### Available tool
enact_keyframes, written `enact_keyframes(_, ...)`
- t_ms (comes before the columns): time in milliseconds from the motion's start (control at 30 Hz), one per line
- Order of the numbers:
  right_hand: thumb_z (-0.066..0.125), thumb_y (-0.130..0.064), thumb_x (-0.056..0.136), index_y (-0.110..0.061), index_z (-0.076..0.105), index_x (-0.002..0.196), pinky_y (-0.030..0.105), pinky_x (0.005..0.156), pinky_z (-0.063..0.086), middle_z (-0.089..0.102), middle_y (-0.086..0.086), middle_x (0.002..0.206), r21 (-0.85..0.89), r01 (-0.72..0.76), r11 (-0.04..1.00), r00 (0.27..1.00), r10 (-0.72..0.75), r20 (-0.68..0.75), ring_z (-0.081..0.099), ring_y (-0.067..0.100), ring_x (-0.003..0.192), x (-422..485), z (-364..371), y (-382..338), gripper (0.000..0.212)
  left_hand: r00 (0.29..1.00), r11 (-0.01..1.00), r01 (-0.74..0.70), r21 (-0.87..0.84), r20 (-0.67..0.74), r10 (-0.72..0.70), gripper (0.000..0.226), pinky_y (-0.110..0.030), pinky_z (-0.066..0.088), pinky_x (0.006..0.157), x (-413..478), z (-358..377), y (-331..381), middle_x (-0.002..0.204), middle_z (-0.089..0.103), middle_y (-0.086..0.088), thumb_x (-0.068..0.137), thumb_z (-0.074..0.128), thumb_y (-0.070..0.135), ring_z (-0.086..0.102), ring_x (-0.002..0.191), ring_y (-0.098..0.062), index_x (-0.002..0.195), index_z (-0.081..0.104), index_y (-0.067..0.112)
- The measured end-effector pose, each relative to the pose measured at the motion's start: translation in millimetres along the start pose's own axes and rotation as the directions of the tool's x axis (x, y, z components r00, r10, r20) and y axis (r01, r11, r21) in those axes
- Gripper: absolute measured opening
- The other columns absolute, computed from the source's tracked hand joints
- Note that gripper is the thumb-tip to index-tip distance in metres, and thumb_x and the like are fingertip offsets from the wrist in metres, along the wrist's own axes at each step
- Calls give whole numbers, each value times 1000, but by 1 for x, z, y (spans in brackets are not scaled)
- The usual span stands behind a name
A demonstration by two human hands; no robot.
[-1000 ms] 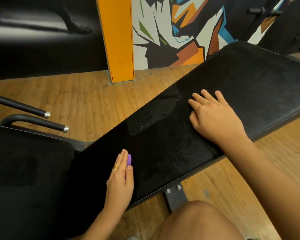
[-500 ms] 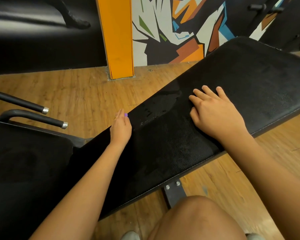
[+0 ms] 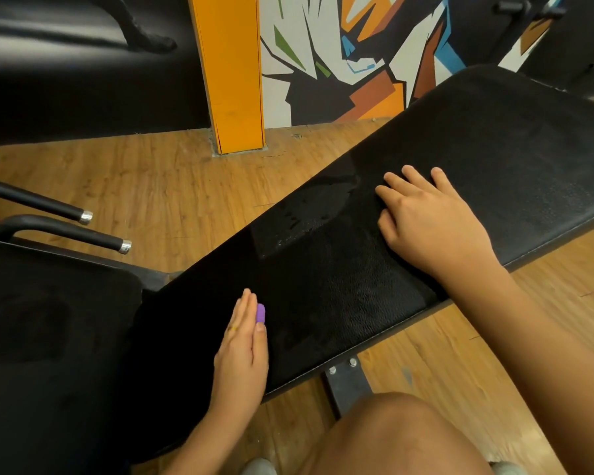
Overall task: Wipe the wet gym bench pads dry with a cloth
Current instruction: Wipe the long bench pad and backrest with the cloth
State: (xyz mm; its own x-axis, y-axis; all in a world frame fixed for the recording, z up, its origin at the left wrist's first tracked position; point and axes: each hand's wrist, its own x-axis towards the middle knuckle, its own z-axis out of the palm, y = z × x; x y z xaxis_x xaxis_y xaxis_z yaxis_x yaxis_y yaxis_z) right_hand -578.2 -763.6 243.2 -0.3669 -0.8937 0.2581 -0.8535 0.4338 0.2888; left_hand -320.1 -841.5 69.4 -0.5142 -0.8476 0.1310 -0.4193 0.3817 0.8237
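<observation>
The long bench pad [image 3: 477,159] runs slantwise under both hands; the seat pad [image 3: 48,337] lies just left of the left hand. A wet patch [image 3: 306,214] with beads of water sits between the two hands, nearer the right one, toward the pad's far edge.

The right hand [image 3: 432,224] lies flat on the pad, fingers a little spread, holding nothing. The left hand [image 3: 242,351] rests near the pad's lower end, fingers straight and pressed together, thumb alongside. A small purple bit [image 3: 260,313] peeks out between thumb and forefinger; whether it is the cloth, I cannot tell.

The risk, as I judge it: so little cloth under a flat palm may only smear water about, and strokes kept low would miss the patch. Slick vinyl could also let the bracing right hand slip.
</observation>
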Motion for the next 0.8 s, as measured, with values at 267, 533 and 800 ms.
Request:
enact_keyframes(267, 40, -29, 99, -7, 62, 130, 57, 115, 27, 57, 13, 142, 0, 3, 1000, 1000, -3, -15, 42, 35, 140, 0, 2, 1, 44, 1000, 999, 24, 25, 7, -24, 48, -44, 23, 124, 120, 6, 16, 164, 29, 3, 110, 32, 25, 24, 152, -12, 157, 31, 16)
enact_keyframes(533, 40, -30, 99, -7, 62, 132, 57, 115, 27, 56, 14, 143, -5, 2, 1000, 1000, -2, -18, 42, 35, 141, 0, 1, -1, 46, 996, 998, 39, 41, 80, -42, 50, -25, 14, 120, 186, 1, 26, 166, 26, -2, 111, 30, 23, 21, 152, -13, 159, 25, 11)
enact_keyframes(800, 38, -31, 100, -8, 59, 136, 56, 116, 26, 54, 13, 146, -9, 0, 1000, 1000, 0, -2, 40, 35, 142, -1, -1, 0, 48, 990, 999, -22, 33, 137, 17, 52, -42, 21, 125, 116, -8, 14, 167, 21, 8, 110, 34, 25, 20, 151, -8, 160, 21, 23)
